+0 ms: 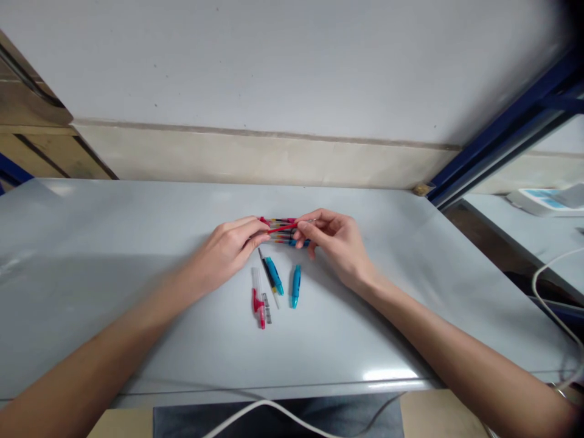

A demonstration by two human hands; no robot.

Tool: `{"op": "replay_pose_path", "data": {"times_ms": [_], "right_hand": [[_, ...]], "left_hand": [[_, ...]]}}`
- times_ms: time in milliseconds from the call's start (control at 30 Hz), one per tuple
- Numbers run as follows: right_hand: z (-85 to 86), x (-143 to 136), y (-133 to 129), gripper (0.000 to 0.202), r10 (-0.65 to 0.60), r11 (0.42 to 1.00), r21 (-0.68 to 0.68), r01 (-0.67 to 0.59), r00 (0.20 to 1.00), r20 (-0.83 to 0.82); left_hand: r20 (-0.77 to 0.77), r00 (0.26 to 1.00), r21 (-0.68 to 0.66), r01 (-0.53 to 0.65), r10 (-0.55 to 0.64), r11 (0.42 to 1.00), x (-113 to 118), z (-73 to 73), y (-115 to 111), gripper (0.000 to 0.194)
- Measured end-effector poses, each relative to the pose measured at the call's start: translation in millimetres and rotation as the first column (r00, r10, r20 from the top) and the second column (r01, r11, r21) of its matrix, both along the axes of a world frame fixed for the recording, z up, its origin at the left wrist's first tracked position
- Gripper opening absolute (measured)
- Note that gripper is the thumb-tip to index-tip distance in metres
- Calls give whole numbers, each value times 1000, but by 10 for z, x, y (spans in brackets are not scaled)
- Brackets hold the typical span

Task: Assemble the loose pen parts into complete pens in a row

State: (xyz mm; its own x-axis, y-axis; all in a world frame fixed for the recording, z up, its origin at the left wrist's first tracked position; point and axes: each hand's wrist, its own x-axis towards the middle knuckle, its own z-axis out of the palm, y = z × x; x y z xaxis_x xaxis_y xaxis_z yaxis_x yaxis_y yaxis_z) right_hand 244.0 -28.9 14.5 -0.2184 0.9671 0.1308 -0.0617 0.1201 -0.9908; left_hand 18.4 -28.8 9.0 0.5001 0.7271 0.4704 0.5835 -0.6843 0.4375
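Between my two hands is a thin red refill point(281, 229). My left hand point(237, 240) pinches its left end and my right hand point(332, 237) pinches its right end. Several pens point(285, 242) lie side by side just behind and under the fingers, partly hidden. Nearer me are two blue barrel pieces point(274, 275), one of them beside a dark refill point(268, 272). A clear pen barrel with a red clip point(258, 301) lies to their left, with a small clear grey piece point(267, 308) against it.
The pale tabletop point(114, 267) meets a wall at the back. A white cable point(264, 403) runs past the front edge. On the right stand a blue metal frame point(506, 131) and a second table with a white device point(547, 202).
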Motion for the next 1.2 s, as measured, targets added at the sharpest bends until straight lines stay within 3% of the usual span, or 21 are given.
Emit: {"op": "replay_pose_path", "data": {"times_ms": [100,333,767,967,1200], "right_hand": [[17,-77,-69,29,34,998,48,-38,995,94],[-36,-156,-114,41,9,1000,17,-12,990,141],[3,-96,-101,34,29,992,116,-45,991,133],[-12,-61,-121,30,52,980,177,-93,973,227],[28,-104,-180,31,144,982,103,-158,981,134]], "left_hand": [[-3,1000,20,5,-5,1000,16,-21,-22,18],[-17,1000,76,-16,17,997,30,-50,-33,19],[53,999,48,2,-5,999,91,-49,-54,18],[52,999,12,-11,10,1000,36,-35,-54,13],[-26,997,66,72,-71,995,73,-21,-139,15]]}}
